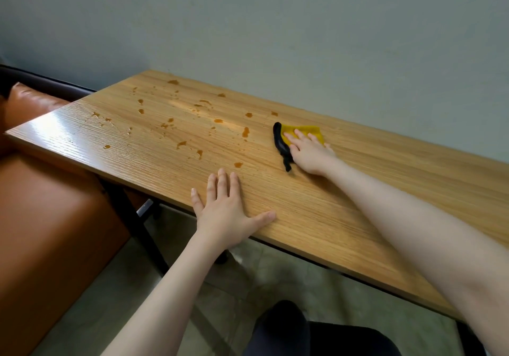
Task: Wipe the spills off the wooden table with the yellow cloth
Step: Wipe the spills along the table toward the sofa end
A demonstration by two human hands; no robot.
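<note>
The cloth (303,135) lies flat on the tabletop (358,198), toward the wall side, just right of the spills (176,124). It is yellow with a black edge on its left side; that black strip runs from the far end toward the near edge of the tabletop and ends in a twisted tail. The cloth's full outline is hidden, since the right hand (309,152) covers its near right part.

The right hand presses down on the cloth with its fingers (300,134) straight and slightly spread, flat rather than curled round it. The arm reaches in from the lower right, cut off by the frame edge.

The left hand (225,212) rests palm-down on the near edge of the tabletop, fingers straight and spread, thumb out to the right, holding nothing. It lies well apart from the cloth.

The tabletop is a long rectangle of light wood grain with a glossy finish, its left end showing bright glare. The spills are scattered amber-brown drops and smears, small and irregular, across the left and middle; the nearest drop lies just beyond the left hand's fingertips.

A black leg (137,218) shows under the tabletop. An orange-brown, leather-like seat (49,204) sits at the left, partly blurred. The wall (275,25) is plain pale grey-green. A dark shape at the bottom is cut off and hard to make out.
</note>
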